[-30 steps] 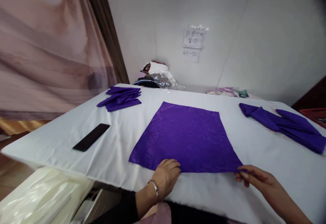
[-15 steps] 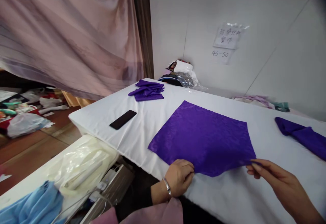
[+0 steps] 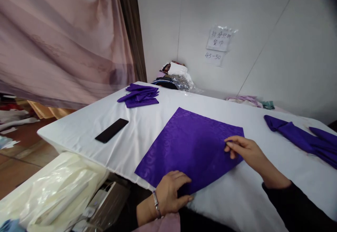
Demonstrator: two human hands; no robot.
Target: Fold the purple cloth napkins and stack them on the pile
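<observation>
A purple patterned cloth napkin (image 3: 189,147) lies spread on the white-covered table in front of me. At its near edge rests my left hand (image 3: 171,193), fingers stretched over the fabric and thumb apart from them. My right hand (image 3: 242,149) is over the right part of the napkin, thumb and fingertips pinched on a bit of its fabric. How much cloth sits between those fingertips is hard to see.
A black phone (image 3: 112,130) lies left of the napkin. Crumpled purple cloths (image 3: 140,95) sit at the back left, and more purple cloth (image 3: 297,137) is at the right. A plastic bag (image 3: 60,189) covers a lower surface at left. Paper signs (image 3: 218,44) hang on the wall.
My right hand has moved up and inward from the napkin's near right corner, carrying that part over the cloth. The left hand's fingers have loosened and spread. The view has shifted right.
</observation>
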